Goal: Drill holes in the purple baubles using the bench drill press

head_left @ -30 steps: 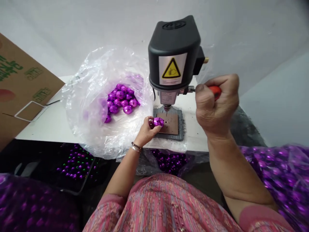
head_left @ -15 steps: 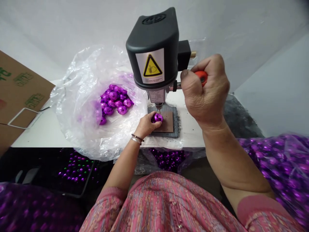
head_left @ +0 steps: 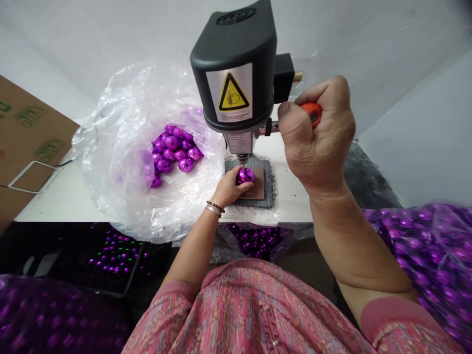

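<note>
A small black bench drill [head_left: 236, 69] stands on a white table [head_left: 66, 196]. My left hand [head_left: 228, 189] pinches a shiny purple faceted bead [head_left: 245, 175] and holds it on the brown pad of the drill's grey base plate [head_left: 268, 189], right under the drill bit. My right hand [head_left: 317, 140] is closed in a fist round the drill's red-tipped feed lever [head_left: 311, 111], to the right of the drill head. Bracelets sit on my left wrist.
A clear plastic bag [head_left: 121, 177] left of the drill holds several purple beads [head_left: 173, 150]. A cardboard box [head_left: 25, 142] stands at far left. Below the table edge are a tray of purple and green beads [head_left: 118, 250] and bags of purple beads [head_left: 424, 250].
My left hand moved the bead from the pad's left edge to directly under the drill bit. My right hand stayed on the lever. The view shifted, putting the drill further left.
</note>
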A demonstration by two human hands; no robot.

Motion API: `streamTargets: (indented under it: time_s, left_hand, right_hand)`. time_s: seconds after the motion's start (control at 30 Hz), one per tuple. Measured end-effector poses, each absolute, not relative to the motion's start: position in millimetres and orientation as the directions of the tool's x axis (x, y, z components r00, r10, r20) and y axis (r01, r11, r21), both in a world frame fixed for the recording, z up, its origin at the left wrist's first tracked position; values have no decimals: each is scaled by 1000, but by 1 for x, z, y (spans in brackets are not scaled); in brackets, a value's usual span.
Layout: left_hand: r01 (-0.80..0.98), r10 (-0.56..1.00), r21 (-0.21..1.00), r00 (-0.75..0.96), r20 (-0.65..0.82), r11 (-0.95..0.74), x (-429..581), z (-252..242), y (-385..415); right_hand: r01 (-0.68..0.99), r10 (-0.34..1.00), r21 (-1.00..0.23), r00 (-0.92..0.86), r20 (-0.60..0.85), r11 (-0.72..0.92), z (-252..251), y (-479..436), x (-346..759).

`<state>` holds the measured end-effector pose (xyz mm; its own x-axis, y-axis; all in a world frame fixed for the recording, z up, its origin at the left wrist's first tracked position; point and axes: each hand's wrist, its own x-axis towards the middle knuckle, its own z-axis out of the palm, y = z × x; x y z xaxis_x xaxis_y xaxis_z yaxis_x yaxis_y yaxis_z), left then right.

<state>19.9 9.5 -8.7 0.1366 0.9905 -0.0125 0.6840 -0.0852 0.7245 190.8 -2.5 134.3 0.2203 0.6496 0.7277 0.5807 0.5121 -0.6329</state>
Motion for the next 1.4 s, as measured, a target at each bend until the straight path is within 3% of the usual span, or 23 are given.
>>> streamTargets:
  time_s: [0.3, 0.5, 0.6, 0.8, 1.0, 1.2, 1.4]
  left_hand:
    - [626, 997, 778, 81, -5, -47, 7, -9, 2]
    - [700, 984, 700, 177, 24, -143, 2, -6, 5]
    - [637, 984, 766, 176, -36, -86, -1, -6, 14]
    - [472, 967, 882, 227, -117, -4, -8, -5, 23]
    - [483, 965, 875, 214, -153, 32, -4, 6, 19]
    - [513, 964, 858, 222, -149, 14, 0, 10, 21]
    - [651, 986, 758, 142, -82, -31, 12, 4, 21]
  right_hand:
    - [490, 619, -629, 210, 757, 604, 135, -4, 190]
    - [473, 616, -623, 193, 764, 624, 135, -3, 191]
    - [463, 610, -609, 170, 774, 644, 139, 2, 193]
    - [583, 735, -675, 184, 652, 453, 167, 19, 192]
    - [626, 849, -738, 224, 478, 251, 192, 35, 189]
    - [623, 852, -735, 202, 482, 268, 194, 43, 189]
    - [575, 853, -763, 200, 482, 297, 191, 43, 190]
